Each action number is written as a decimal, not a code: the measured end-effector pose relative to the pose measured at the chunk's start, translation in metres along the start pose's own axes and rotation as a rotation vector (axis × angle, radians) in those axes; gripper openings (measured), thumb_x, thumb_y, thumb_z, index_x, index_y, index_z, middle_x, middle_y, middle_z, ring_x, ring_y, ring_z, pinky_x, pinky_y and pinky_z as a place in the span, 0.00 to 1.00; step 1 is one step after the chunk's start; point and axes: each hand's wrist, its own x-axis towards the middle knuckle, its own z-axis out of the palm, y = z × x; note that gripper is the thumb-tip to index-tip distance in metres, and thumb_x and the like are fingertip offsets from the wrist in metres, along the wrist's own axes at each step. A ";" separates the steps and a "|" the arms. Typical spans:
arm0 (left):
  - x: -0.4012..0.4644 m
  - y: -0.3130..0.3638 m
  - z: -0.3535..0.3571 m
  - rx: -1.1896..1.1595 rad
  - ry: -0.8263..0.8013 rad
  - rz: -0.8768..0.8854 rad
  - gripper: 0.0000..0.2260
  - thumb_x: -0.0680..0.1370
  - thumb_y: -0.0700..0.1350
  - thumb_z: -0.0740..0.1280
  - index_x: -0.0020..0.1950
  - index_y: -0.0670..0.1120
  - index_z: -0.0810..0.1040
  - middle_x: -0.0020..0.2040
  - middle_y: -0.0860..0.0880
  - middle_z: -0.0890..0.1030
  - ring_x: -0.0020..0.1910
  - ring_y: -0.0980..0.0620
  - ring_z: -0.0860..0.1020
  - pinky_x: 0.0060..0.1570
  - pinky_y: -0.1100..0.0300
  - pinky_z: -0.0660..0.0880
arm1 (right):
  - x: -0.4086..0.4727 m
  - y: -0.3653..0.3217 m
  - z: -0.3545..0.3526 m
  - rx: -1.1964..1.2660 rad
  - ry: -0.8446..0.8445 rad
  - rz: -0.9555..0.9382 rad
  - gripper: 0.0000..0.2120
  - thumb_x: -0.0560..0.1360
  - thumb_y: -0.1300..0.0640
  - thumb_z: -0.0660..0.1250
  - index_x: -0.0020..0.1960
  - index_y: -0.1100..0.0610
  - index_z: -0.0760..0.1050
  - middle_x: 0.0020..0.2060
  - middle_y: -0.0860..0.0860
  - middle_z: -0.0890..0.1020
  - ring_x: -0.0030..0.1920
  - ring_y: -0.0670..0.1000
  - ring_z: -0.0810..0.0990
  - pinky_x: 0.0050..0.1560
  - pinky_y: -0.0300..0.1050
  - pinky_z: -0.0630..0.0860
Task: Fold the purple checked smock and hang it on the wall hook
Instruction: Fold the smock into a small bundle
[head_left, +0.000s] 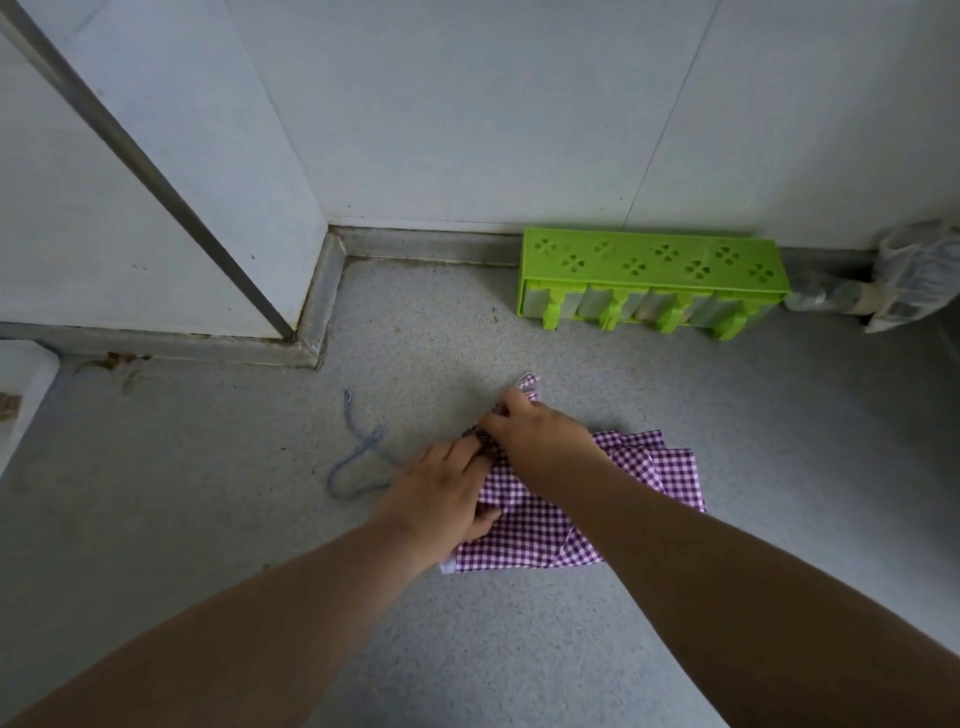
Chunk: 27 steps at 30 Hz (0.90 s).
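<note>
Grey speckled floor (218, 519) carries everything here, and going from the left there is first a loose blue cord (353, 457) lying just beside the left hand (441, 493). That hand grips the near-left part of the purple checked smock (535, 525), thumb tucked under a fold. The right hand (530, 431) pinches a bunched corner of cloth at the far edge. The smock lies partly folded on the floor, with loose layers fanning out to the right.

The fold looks part done; a neat result likely needs the bunched corner drawn flat and the right-hand layers squared before another fold. The cord seems worth keeping out of the bundle.

Open floor lies near and to the right. A green plastic rack (649, 275) stands against the wall (467, 104), well apart. No hook is in view.
</note>
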 end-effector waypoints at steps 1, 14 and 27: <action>0.000 -0.002 0.001 0.007 0.010 0.021 0.29 0.75 0.63 0.65 0.67 0.44 0.79 0.66 0.44 0.77 0.57 0.44 0.80 0.56 0.51 0.81 | 0.003 0.000 -0.001 -0.019 0.008 -0.014 0.13 0.82 0.55 0.63 0.67 0.50 0.73 0.59 0.53 0.69 0.52 0.57 0.81 0.49 0.56 0.82; 0.005 -0.009 -0.007 0.119 0.056 0.196 0.23 0.75 0.62 0.68 0.60 0.47 0.81 0.60 0.47 0.82 0.55 0.47 0.81 0.54 0.53 0.81 | 0.011 -0.002 -0.009 -0.161 0.054 -0.107 0.11 0.81 0.58 0.64 0.62 0.56 0.76 0.59 0.54 0.72 0.50 0.57 0.81 0.45 0.54 0.79; 0.002 -0.006 -0.009 0.143 0.119 0.176 0.23 0.68 0.62 0.76 0.52 0.45 0.83 0.57 0.44 0.81 0.51 0.45 0.82 0.50 0.52 0.81 | 0.004 0.009 -0.010 0.071 -0.022 0.006 0.11 0.82 0.54 0.60 0.62 0.48 0.76 0.54 0.52 0.82 0.53 0.56 0.82 0.49 0.50 0.78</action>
